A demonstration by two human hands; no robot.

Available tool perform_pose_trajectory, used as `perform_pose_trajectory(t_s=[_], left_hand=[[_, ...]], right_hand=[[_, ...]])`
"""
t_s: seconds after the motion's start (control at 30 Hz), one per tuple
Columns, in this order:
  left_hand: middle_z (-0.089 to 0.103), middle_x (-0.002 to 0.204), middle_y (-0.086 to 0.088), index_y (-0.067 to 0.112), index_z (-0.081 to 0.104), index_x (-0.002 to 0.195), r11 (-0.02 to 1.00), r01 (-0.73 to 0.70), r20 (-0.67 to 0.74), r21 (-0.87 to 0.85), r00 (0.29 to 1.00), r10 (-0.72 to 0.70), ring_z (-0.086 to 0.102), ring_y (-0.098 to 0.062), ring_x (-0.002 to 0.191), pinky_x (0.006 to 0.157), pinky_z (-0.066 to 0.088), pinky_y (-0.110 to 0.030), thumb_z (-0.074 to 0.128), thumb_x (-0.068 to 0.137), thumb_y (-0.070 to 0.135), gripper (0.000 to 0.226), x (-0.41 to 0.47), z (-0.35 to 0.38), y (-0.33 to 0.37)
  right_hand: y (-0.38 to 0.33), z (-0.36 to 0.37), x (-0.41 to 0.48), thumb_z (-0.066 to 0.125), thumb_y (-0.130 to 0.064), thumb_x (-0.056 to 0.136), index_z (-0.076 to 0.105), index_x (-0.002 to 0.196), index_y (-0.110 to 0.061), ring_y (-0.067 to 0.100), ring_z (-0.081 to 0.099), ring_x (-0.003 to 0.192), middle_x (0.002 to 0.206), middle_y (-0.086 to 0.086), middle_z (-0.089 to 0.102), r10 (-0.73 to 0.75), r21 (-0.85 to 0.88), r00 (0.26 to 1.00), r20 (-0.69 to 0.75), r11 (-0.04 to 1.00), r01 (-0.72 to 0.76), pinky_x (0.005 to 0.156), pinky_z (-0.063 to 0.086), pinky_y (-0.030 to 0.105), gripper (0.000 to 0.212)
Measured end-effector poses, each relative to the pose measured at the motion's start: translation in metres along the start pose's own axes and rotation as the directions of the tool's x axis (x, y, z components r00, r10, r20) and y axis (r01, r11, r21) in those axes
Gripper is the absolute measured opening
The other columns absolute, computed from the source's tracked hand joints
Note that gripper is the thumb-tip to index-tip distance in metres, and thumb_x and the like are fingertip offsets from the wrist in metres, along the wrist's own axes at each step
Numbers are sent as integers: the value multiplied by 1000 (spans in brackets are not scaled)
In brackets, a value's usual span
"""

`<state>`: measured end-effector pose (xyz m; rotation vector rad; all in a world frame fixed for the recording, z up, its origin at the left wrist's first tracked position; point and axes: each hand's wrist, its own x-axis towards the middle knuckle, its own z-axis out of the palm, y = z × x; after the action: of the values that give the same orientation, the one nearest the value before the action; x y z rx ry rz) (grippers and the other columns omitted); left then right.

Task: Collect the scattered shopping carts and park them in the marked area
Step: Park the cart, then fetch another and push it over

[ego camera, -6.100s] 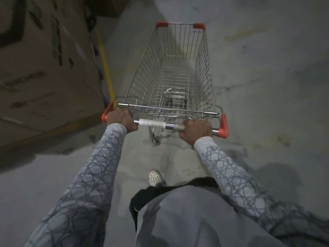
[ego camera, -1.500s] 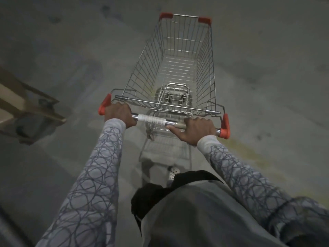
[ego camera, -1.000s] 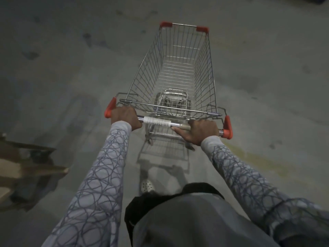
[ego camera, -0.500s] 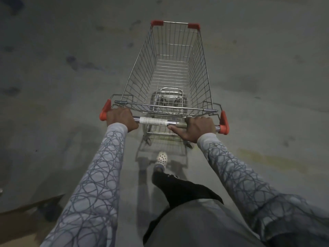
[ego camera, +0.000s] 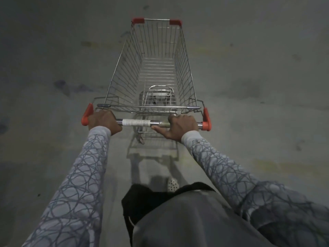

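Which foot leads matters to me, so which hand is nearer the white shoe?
Right. The right hand grips the handle almost directly ahead of the white shoe; the left hand grips the handle's other end, well off to the shoe's left.

The floor point(ego camera: 267, 50) is bare grey concrete, dull and mottled, and it fills the view from edge to edge. Dark bluish stains point(ego camera: 62, 85) blotch it at the left, a smaller dark patch point(ego camera: 3, 124) sits against the left edge, faded yellowish streaks point(ego camera: 267, 165) run across it low at the right, and a fainter yellowish smear point(ego camera: 89, 44) lies near the top left. The light is dim and flat, brightest around the middle, with a soft grey shadow point(ego camera: 153, 157) on the concrete low in the centre and the corners falling darker
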<state>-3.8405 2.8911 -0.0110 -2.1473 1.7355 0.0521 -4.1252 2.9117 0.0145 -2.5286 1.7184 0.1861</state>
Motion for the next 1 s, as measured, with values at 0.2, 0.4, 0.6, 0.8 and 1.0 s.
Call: perform_pose_trajectory(t_s=[0.2,0.4,0.6,0.8,1.0], left_hand=[[65,79,1,20,70,78,997,-73,-33,5,997,73,62,-22,83,83,43,-30,59,67,44,28,132,-8,-77],[68,80,2,21,69,76,990,-138,-45,38,989,139,63,-21,89,105,29,-37,53,68,46,31,258,-38,-147],[62,69,2,19,65,69,988,-154,-7,33,988,154,59,-20,73,109,31,-38,52,59,50,35,386,-55,-208],[60,70,1,19,65,70,976,-214,-10,30,977,215,60,-22,76,91,38,-34,55,64,46,29,515,-75,-252],[67,76,-2,20,65,71,973,-231,-76,1,970,231,65,-26,80,94,42,-34,57,67,45,27,645,-93,-290]], right_hand=[[-60,-17,125,23,-92,80,62,84,-21,25,64,69,68,2,61,55,2,998,-35,999,-55,62,32,33,81],[-115,-31,257,15,-96,76,58,81,-21,22,53,52,49,-1,38,186,8,982,-8,982,-186,58,38,32,86],[-162,-48,376,14,-95,76,58,80,-20,15,40,43,49,-1,43,257,18,966,-5,966,-257,55,37,29,87],[-188,-63,503,12,-95,76,56,75,-21,15,44,43,48,-1,46,281,4,960,-6,960,-281,55,40,28,87],[-191,-76,652,10,-99,72,54,73,-21,17,50,46,51,0,51,274,-3,960,-53,962,-275,54,40,26,90]])
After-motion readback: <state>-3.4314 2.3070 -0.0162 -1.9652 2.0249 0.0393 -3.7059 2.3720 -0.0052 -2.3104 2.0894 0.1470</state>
